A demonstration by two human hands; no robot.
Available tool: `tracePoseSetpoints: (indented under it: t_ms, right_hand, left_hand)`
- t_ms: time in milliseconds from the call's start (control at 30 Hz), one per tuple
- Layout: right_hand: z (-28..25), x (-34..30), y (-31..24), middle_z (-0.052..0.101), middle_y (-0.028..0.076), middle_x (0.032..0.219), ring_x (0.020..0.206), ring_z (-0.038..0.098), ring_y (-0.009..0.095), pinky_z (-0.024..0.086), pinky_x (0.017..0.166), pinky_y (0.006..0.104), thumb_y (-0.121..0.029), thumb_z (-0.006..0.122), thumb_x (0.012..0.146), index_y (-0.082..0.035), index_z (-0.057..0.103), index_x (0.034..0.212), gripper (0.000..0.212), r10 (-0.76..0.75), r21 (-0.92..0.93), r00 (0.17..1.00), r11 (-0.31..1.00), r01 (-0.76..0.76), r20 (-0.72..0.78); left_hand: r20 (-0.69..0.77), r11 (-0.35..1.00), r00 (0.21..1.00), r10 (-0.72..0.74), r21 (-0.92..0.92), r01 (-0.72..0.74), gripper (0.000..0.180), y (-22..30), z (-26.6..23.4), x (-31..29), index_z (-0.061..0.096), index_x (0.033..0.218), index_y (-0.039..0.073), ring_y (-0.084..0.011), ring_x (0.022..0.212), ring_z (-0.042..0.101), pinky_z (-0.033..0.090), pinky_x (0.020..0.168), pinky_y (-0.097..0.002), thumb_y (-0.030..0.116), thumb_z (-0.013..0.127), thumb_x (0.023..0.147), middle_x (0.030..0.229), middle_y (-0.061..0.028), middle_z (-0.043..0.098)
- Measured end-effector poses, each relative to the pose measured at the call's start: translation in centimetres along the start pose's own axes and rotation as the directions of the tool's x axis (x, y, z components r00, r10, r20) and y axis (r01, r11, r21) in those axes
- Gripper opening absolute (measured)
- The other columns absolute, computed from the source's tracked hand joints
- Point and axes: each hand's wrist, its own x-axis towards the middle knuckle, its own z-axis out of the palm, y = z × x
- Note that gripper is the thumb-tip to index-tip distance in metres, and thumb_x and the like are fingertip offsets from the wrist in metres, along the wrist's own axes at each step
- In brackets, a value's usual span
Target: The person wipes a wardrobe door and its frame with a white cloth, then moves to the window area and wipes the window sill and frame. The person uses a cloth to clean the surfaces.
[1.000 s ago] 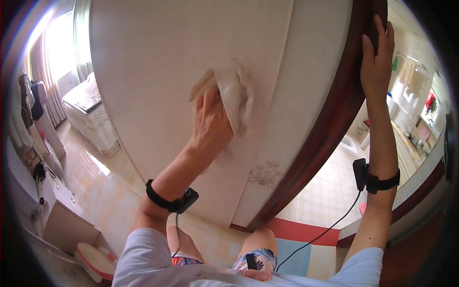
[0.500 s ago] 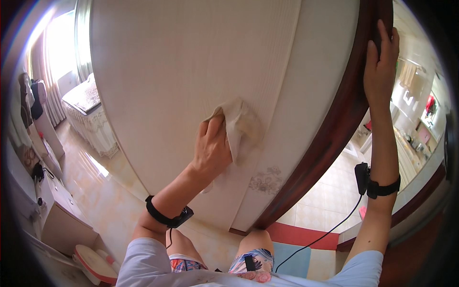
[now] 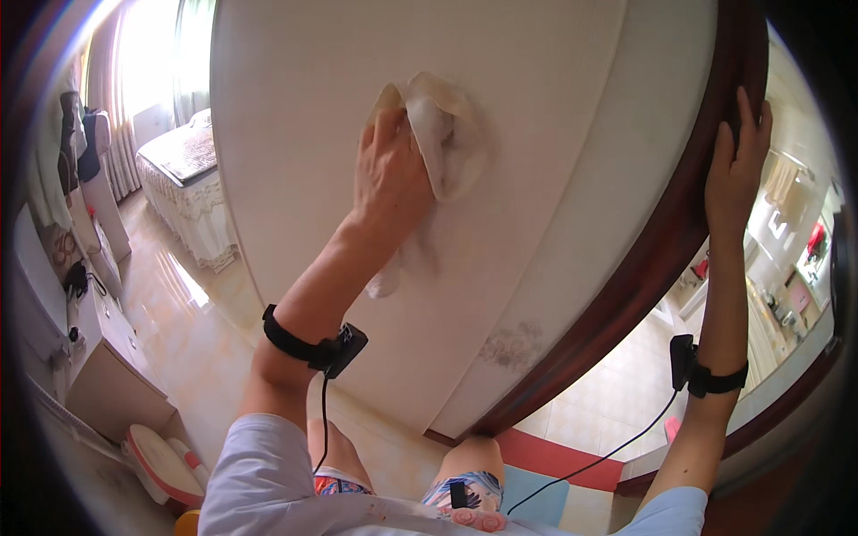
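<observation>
A pale cream cloth is bunched in my left hand, whose fingers are closed on it. Hand and cloth press against a large off-white panel in front of me, with a loose end of cloth hanging below the wrist. My right hand rests on the dark red-brown wooden door frame, its fingers stretched out and apart. A grey flower print marks the lower part of the wall strip between panel and frame.
Past the frame on the right lies a tiled room with a red threshold. At the left are a bed by a bright window, a white cabinet and a round-topped stool. A black cable runs from my right forearm.
My left hand has moved upward on the panel with the cloth. The right hand stays on the door frame, and the whole view has shifted slightly.
</observation>
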Motion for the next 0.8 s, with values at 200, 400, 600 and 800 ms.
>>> tracePoseSetpoints:
  t_ms: [200, 400, 600, 800]
  right_hand:
    - [-0.2, 0.0, 0.0, 0.025, 0.019, 0.152, 0.140, 0.028, 0.036, 0.030, 0.112, 0.0454, -0.025, 0.042, 0.100, -0.021, 0.042, 0.142, 0.042, -0.054, -0.024, 0.998, 0.998, 0.053, -0.018]
    - [-0.2, -0.1, -0.2, 0.024, 0.020, 0.152, 0.140, 0.028, 0.036, 0.030, 0.111, 0.0453, -0.022, 0.042, 0.100, -0.019, 0.040, 0.143, 0.043, 0.012, -0.037, 1.000, 0.999, -0.012, 0.016]
    - [-0.1, 0.1, 0.0, 0.033, 0.015, 0.149, 0.136, 0.033, 0.034, 0.029, 0.111, 0.0448, -0.018, 0.043, 0.099, -0.017, 0.044, 0.140, 0.041, -0.070, 0.028, 0.997, 0.997, 0.069, 0.017]
    - [0.3, 0.3, 0.6, 0.044, 0.013, 0.143, 0.131, 0.041, 0.034, 0.031, 0.110, 0.0399, -0.019, 0.044, 0.098, -0.016, 0.052, 0.135, 0.038, -0.154, 0.001, 0.987, 0.988, 0.154, -0.043]
  left_hand:
    - [-0.009, 0.993, 0.996, 0.093, 0.072, -0.092, 0.043, -1.1, -0.1, -3.2, 0.056, 0.121, 0.003, -0.0351, 0.122, 0.044, 0.040, 0.094, -0.0445, 0.012, 0.062, 0.080, 0.115, -0.0118, 0.060]
    - [-0.007, 0.996, 0.997, 0.082, 0.044, -0.082, 0.046, -2.2, 0.2, -2.5, 0.055, 0.123, 0.002, -0.0355, 0.121, 0.045, 0.040, 0.094, -0.0440, 0.014, 0.064, 0.079, 0.116, -0.0118, 0.060]
    - [0.094, 0.997, 0.995, 0.023, 0.066, -0.029, 0.053, -2.9, -0.4, -4.8, 0.051, 0.128, 0.001, -0.0370, 0.126, 0.041, 0.036, 0.099, -0.0446, 0.015, 0.064, 0.079, 0.122, -0.0151, 0.059]
    - [0.351, 0.985, 0.922, -0.164, 0.002, 0.174, 0.061, -4.9, -1.5, 12.5, 0.050, 0.131, 0.012, -0.0407, 0.127, 0.038, 0.027, 0.099, -0.0636, 0.050, 0.058, 0.084, 0.132, -0.0214, 0.045]
